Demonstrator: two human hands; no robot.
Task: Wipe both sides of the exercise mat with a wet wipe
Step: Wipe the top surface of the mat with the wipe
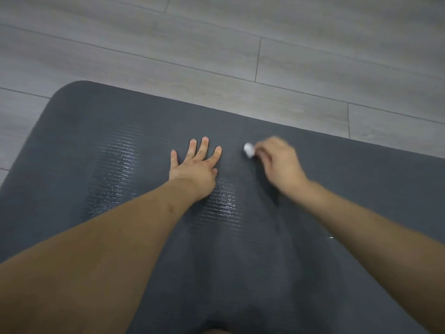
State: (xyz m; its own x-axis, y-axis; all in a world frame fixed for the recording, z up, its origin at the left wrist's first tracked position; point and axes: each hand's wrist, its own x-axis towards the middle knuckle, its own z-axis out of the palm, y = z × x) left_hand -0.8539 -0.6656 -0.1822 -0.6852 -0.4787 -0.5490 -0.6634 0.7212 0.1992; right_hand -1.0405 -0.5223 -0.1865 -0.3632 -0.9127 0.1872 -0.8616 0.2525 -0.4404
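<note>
- Nearest the camera, two bare forearms reach forward over the dark grey ribbed foam exercise mat [265, 273], which lies flat on the floor and fills the lower part of the view.
- The left hand [195, 162] lies palm down on the mat, fingers straight and spread, holding nothing.
- Glossy wet streaks [118, 169] run along the mat's ribs left of that hand, and a smaller wet patch lies just below its wrist.
- The right hand [280, 160], blurred, has its fingers curled around a small crumpled white wet wipe [249, 150], which pokes out at the fingertips and sits on the mat surface, near the left hand's fingertips but apart from them.
- Beyond both hands a band of dry mat runs to the far edge, which slants down to the right; the far left corner [72, 86] is rounded.
- Past that edge lies grey wood-look plank flooring [216, 39], with bare floor also showing along the mat's left side.
</note>
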